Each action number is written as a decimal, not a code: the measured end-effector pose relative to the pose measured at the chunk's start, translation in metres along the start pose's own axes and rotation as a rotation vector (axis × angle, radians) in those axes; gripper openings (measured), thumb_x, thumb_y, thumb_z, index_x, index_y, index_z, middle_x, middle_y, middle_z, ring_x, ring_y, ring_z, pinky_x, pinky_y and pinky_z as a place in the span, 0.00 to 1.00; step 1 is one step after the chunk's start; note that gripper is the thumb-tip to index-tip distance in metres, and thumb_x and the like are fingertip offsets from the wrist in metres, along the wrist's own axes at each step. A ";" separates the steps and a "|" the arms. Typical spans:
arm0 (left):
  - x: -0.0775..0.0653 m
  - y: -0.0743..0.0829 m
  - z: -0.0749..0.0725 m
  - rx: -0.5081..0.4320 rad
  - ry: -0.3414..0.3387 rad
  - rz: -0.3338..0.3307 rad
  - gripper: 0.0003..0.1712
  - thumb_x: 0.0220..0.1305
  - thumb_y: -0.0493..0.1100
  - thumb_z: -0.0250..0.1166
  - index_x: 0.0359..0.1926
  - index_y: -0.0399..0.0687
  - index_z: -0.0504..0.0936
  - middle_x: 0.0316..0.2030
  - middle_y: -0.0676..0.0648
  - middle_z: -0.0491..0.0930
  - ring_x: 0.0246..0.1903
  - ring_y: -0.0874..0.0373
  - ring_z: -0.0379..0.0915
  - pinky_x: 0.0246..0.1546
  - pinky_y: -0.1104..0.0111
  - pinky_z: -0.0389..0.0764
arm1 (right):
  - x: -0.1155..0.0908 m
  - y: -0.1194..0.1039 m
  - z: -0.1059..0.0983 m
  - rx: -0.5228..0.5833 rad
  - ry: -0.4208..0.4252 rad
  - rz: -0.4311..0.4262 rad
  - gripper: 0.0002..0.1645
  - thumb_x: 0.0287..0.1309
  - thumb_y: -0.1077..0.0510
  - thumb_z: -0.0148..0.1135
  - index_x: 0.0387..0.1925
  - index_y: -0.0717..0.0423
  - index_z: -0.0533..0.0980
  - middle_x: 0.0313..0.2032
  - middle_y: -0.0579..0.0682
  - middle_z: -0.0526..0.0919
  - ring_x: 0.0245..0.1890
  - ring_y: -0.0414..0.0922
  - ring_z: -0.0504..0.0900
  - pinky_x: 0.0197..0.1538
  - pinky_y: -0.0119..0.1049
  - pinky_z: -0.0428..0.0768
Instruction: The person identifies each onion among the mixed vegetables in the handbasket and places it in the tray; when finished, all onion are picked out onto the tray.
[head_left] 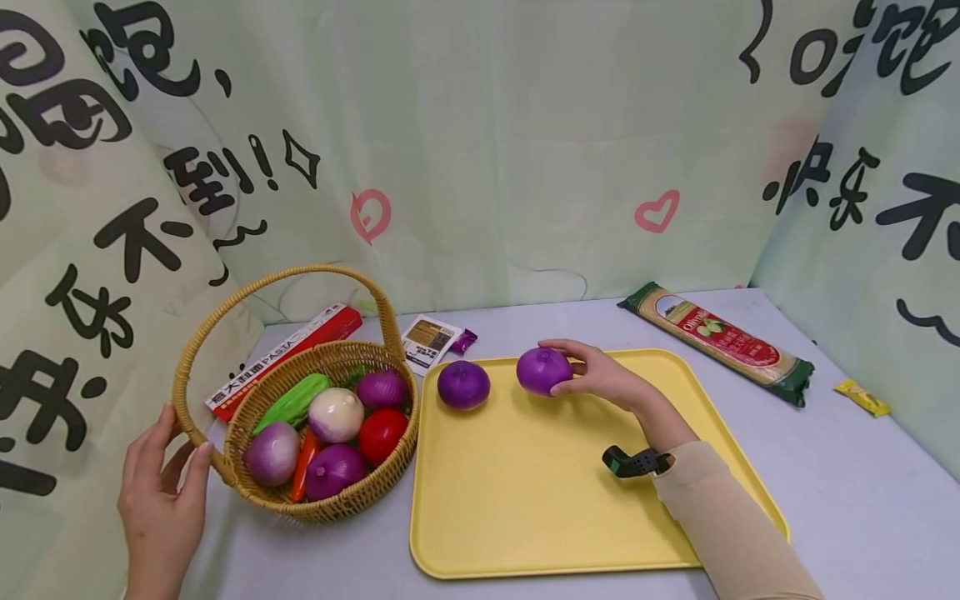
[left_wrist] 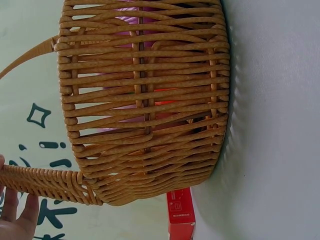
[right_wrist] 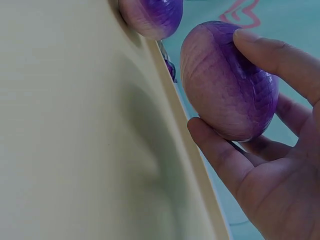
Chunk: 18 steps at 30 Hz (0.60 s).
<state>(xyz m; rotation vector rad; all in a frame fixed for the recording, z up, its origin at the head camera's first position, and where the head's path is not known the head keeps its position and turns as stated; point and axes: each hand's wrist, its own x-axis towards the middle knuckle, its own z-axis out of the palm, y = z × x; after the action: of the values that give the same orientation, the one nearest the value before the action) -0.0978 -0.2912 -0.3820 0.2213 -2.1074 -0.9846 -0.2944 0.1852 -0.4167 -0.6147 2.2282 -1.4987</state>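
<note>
In the head view my right hand (head_left: 596,375) holds a purple onion (head_left: 543,371) between thumb and fingers over the far edge of the yellow tray (head_left: 525,500). The right wrist view shows this onion (right_wrist: 227,82) raised off the tray, its shadow falling there. A second purple onion (head_left: 463,385) sits at the tray's far left corner. At the left, my left hand (head_left: 165,492) grips the handle base of a wicker basket (head_left: 352,500). Inside it lie several purple onions (head_left: 335,472), a pale purple-and-white onion (head_left: 336,415), a tomato (head_left: 383,436), a green ridged vegetable (head_left: 292,402) and an orange-red carrot-like piece (head_left: 305,464).
Behind the basket lies a red-and-white pasta box (head_left: 330,327). A printed packet (head_left: 431,342) and a small purple wrapper (head_left: 463,342) lie beyond the tray's left corner. Farther right are a long green-ended noodle pack (head_left: 720,337) and a yellow wrapper (head_left: 862,397). Printed curtains surround the table.
</note>
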 end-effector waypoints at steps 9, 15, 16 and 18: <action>0.000 0.001 0.000 0.012 -0.005 -0.010 0.43 0.55 0.23 0.61 0.68 0.59 0.64 0.51 0.77 0.58 0.54 0.80 0.60 0.50 0.96 0.65 | -0.003 0.009 -0.003 0.021 -0.014 0.038 0.46 0.50 0.55 0.70 0.69 0.49 0.59 0.68 0.58 0.60 0.64 0.59 0.66 0.62 0.46 0.77; 0.000 -0.001 0.000 0.012 -0.002 -0.010 0.43 0.55 0.23 0.61 0.68 0.59 0.64 0.51 0.77 0.58 0.54 0.80 0.60 0.49 0.96 0.65 | -0.004 0.010 -0.004 0.009 -0.019 0.044 0.45 0.50 0.56 0.70 0.68 0.48 0.59 0.68 0.59 0.59 0.64 0.60 0.66 0.63 0.48 0.75; 0.000 -0.001 0.000 0.013 -0.002 -0.010 0.43 0.55 0.23 0.61 0.68 0.59 0.64 0.51 0.77 0.58 0.54 0.80 0.60 0.49 0.96 0.65 | -0.004 0.011 -0.004 0.003 -0.020 0.043 0.45 0.50 0.55 0.70 0.68 0.48 0.59 0.68 0.59 0.59 0.64 0.60 0.66 0.63 0.48 0.75; 0.000 -0.001 0.000 0.015 -0.001 -0.009 0.43 0.55 0.23 0.61 0.68 0.59 0.64 0.51 0.77 0.58 0.54 0.80 0.60 0.49 0.96 0.65 | -0.004 0.012 -0.004 -0.002 -0.020 0.045 0.45 0.50 0.55 0.70 0.68 0.48 0.59 0.68 0.60 0.59 0.64 0.60 0.65 0.63 0.49 0.75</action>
<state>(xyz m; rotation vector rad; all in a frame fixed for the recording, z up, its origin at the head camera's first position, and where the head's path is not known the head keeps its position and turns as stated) -0.0983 -0.2917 -0.3827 0.2386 -2.1168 -0.9750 -0.2947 0.1943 -0.4259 -0.5735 2.2140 -1.4622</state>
